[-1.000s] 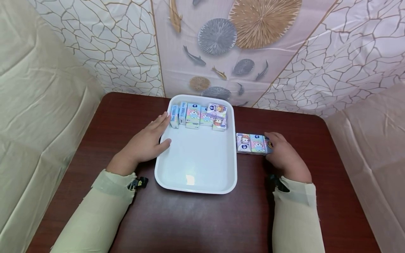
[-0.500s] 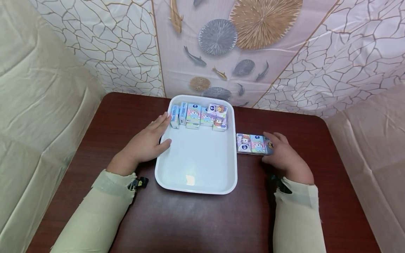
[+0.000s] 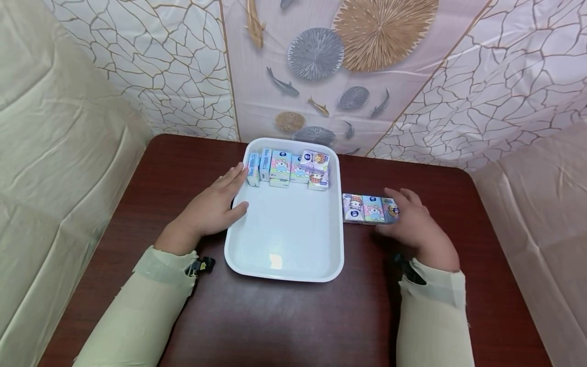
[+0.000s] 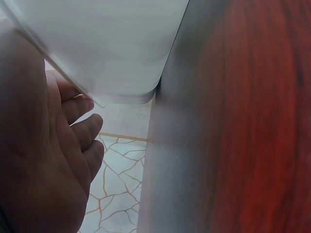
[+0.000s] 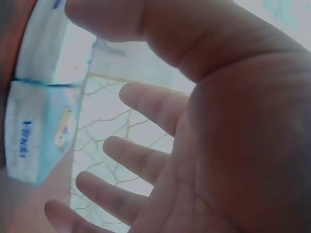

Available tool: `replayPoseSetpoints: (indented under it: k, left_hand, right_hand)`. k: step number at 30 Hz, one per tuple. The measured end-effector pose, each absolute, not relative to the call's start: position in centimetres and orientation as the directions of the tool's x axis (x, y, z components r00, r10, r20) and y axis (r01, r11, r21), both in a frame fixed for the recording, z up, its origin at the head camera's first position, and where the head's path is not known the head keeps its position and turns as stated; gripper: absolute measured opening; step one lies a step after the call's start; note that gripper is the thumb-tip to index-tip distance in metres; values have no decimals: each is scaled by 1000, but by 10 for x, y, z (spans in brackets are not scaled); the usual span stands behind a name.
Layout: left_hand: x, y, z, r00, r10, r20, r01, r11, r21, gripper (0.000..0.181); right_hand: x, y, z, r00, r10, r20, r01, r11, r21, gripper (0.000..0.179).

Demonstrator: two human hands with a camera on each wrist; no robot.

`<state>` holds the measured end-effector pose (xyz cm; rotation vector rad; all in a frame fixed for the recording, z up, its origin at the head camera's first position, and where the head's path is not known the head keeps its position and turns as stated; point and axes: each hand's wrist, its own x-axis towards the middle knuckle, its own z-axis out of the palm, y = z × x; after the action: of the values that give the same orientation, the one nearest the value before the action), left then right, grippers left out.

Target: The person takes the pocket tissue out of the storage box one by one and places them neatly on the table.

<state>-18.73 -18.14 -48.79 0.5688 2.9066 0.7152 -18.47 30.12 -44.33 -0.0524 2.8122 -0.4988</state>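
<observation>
My left hand [image 3: 208,209] lies on the left rim of a white tray [image 3: 284,239], its fingers extended and the thumb reaching over the edge. In the left wrist view, the fingers [image 4: 87,128] sit against the tray's outer side. Right of the tray, a row of three small cartoon-printed packs, like pocket tissues [image 3: 373,210], lies on the table. My right hand [image 3: 415,224] hovers at the row's right end with spread fingers, holding nothing. The right wrist view has the thumb in front of the blue-and-white packs [image 5: 36,131]; whether it touches them I cannot tell.
Several similar packs [image 3: 280,164] stand along the tray's far end, with a purple one [image 3: 314,160] lying on top at the right. The dark red table [image 3: 284,326] is bounded by a patterned cloth [image 3: 183,71] at the back and pale cloth at the sides.
The right hand has drawn slightly back to the right, uncovering more of the row's end pack. The packs, the tray and the left hand look unmoved.
</observation>
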Motion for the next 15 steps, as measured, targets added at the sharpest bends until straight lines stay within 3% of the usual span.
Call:
replayPoseSetpoints:
  k: [15]
  left_hand:
    - [-188, -182, -490, -926, 378, 6, 338, 819, 463, 85]
  right_hand:
    - [-167, 280, -412, -981, -163, -105, -113, 920, -376, 100]
